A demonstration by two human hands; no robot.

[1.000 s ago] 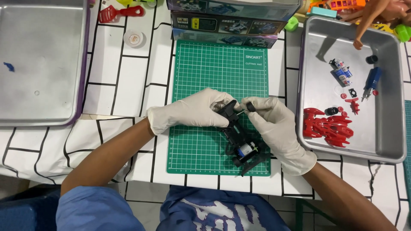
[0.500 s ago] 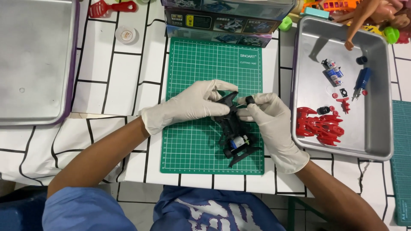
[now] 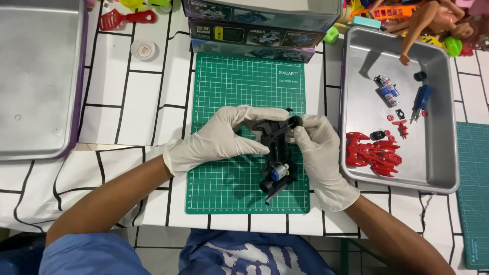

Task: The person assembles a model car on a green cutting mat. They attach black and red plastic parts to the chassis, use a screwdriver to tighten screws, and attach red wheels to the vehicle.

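I held the black toy car chassis (image 3: 275, 153) between my two gloved hands, over the middle of the green cutting mat (image 3: 224, 91). My left hand (image 3: 224, 138) sat at nine o'clock of it, fingers curled over its upper end and closed on the frame. My right hand (image 3: 318, 147) sat at three o'clock, thumb and forefinger pinched on a small black wheel (image 3: 295, 121) at the chassis's upper right corner.

The chassis was one piece, with one small silver and blue motor (image 3: 279, 172) seated near its lower end. Its long axis ran from twelve to six o'clock, leaning slightly toward seven at the bottom, where a black wheel (image 3: 267, 186) and a thin bar stuck out past my hands.

There were two metal trays: one tray on the left (image 3: 35, 102) at nine o'clock of the mat, and one tray on the right (image 3: 438, 168) at three o'clock. In the right one lay a cluster of red plastic parts (image 3: 374, 153), one blue screwdriver (image 3: 420, 99), one blue and white striped part (image 3: 387, 90), and two loose black wheels that I could count, plus several tiny red bits. At twelve o'clock of the mat stood a stack of two boxes (image 3: 254, 33), with a red toy scoop (image 3: 125, 19) at eleven o'clock.
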